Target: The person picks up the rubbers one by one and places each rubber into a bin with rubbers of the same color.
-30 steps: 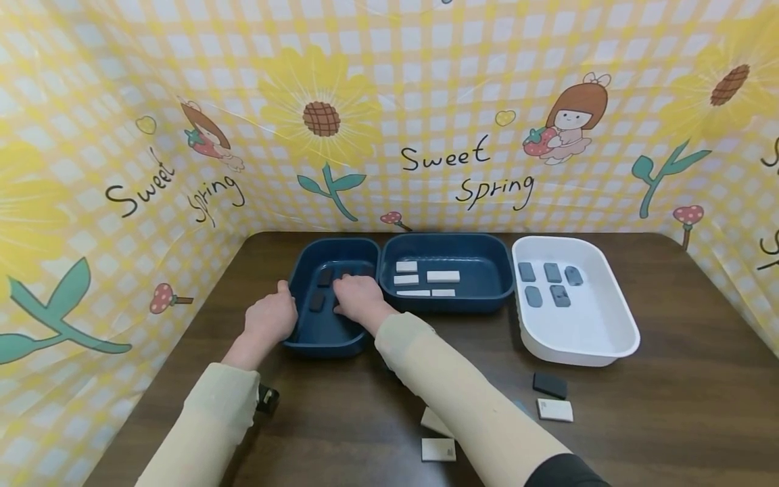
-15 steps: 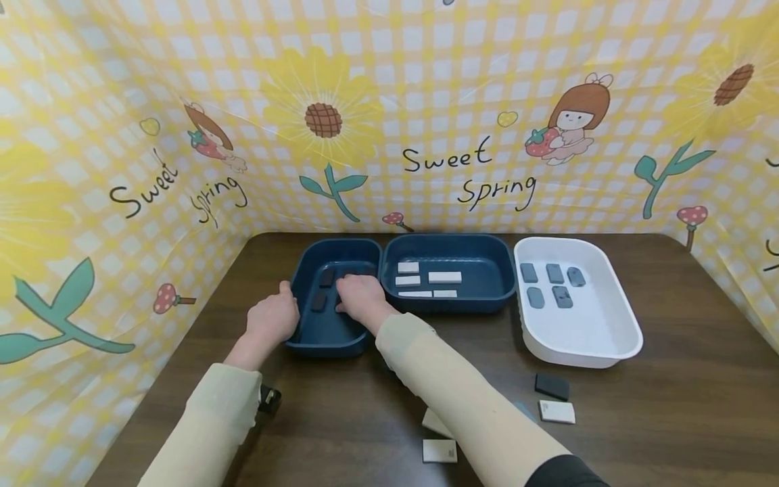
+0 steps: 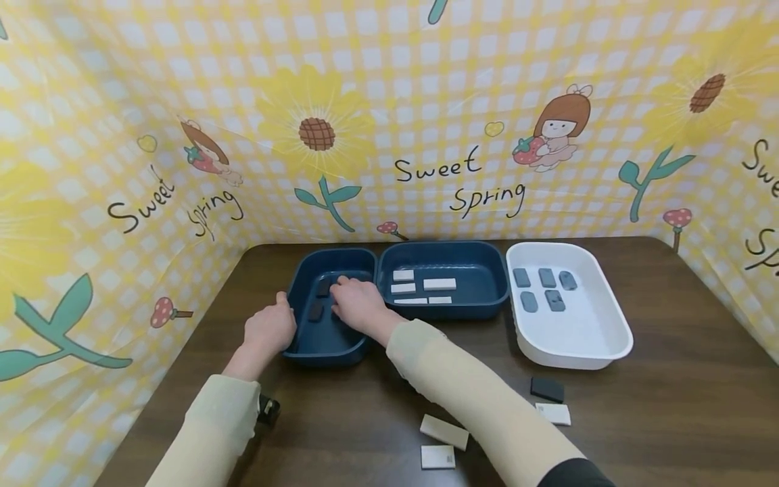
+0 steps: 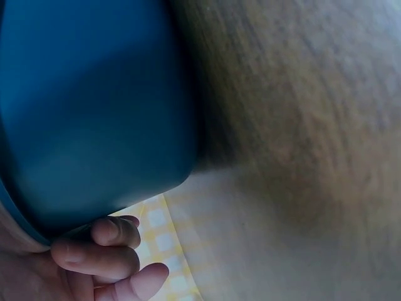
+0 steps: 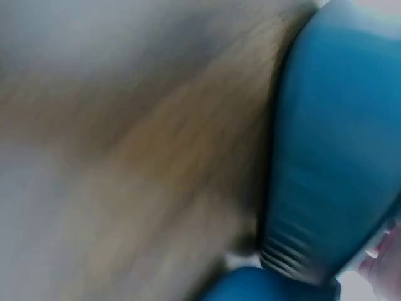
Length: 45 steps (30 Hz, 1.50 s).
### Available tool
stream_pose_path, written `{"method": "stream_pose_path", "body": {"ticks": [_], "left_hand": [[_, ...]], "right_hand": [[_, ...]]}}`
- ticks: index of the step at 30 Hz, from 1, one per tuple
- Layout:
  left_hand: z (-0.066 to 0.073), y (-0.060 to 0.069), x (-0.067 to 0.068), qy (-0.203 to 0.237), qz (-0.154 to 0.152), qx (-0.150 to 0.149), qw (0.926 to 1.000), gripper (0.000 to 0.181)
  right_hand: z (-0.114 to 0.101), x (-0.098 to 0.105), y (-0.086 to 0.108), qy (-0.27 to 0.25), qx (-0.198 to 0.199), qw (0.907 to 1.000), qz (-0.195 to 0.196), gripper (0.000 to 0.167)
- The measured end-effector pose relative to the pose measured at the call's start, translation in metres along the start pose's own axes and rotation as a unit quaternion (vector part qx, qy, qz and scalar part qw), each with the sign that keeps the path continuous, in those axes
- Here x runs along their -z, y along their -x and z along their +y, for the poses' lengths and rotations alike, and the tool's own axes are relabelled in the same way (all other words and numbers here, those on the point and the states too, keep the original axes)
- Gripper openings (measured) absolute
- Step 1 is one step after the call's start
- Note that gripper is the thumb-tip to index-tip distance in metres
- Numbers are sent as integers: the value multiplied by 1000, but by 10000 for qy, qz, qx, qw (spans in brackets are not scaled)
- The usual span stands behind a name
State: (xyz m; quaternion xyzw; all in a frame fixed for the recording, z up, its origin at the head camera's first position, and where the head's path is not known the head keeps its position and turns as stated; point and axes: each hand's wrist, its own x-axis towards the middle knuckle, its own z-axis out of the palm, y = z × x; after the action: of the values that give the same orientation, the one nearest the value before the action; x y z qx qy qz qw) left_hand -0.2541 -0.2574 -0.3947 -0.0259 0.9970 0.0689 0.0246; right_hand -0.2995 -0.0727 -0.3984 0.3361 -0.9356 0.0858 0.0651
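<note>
My left hand [image 3: 270,329] grips the left rim of the left dark blue tray [image 3: 331,358]; in the left wrist view its fingers [image 4: 94,258] curl round the edge of that tray [image 4: 100,125]. Inside the tray, the right hand [image 3: 363,306] reaches down with bent fingers beside a dark block [image 3: 324,287]. Another dark block [image 3: 315,311] lies nearer me. The right fingertips are partly hidden, so whether they pinch a block cannot be told. Part of the right hand [image 5: 383,263] shows beyond the blue tray wall [image 5: 332,144] in the blurred right wrist view.
A middle blue tray [image 3: 450,311] holds several white blocks [image 3: 439,284]. Several grey-blue blocks [image 3: 556,300] lie in a white tray [image 3: 575,338] at the right. On the table near me are a beige block [image 3: 444,431], two white blocks [image 3: 437,457] [image 3: 555,414] and a black block [image 3: 547,389].
The head view has tilted slightly. My right forearm has shifted a little to the right, uncovering more of the beige block. The left hand keeps its grip on the tray rim.
</note>
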Motion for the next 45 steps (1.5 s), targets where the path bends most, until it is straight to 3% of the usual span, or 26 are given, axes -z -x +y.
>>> {"method": "stream_pose_path", "body": {"ticks": [6, 10, 15, 20, 25, 33, 41, 45], "left_hand": [[-2, 1, 0, -34, 62, -62, 10000, 50], [-2, 0, -1, -33, 85, -99, 9999, 49], [-1, 0, -2, 4, 89, -107, 9999, 49], [-1, -2, 0, -13, 90, -96, 9999, 50], [-1, -4, -1, 17, 92, -109, 9999, 51], [-3, -2, -4, 54, 64, -87, 9999, 51], [-2, -1, -4, 82, 14, -48, 10000, 51], [-2, -2, -3, 74, 4, -58, 10000, 51]], "right_hand": [[10, 29, 26, 119, 799, 9961, 348, 18], [18, 51, 54, 645, 1413, 9866, 497, 24], [28, 73, 96, 1084, 1850, 9758, 428, 25], [45, 91, 132, 1186, 2085, 9707, 138, 24], [72, 105, 162, 1136, 2118, 9707, -24, 21], [97, 111, 209, 729, 1556, 9838, -518, 28], [93, 96, 250, 473, 1644, 9836, -574, 26], [83, 85, 264, 595, 1573, 9841, -573, 36]]}}
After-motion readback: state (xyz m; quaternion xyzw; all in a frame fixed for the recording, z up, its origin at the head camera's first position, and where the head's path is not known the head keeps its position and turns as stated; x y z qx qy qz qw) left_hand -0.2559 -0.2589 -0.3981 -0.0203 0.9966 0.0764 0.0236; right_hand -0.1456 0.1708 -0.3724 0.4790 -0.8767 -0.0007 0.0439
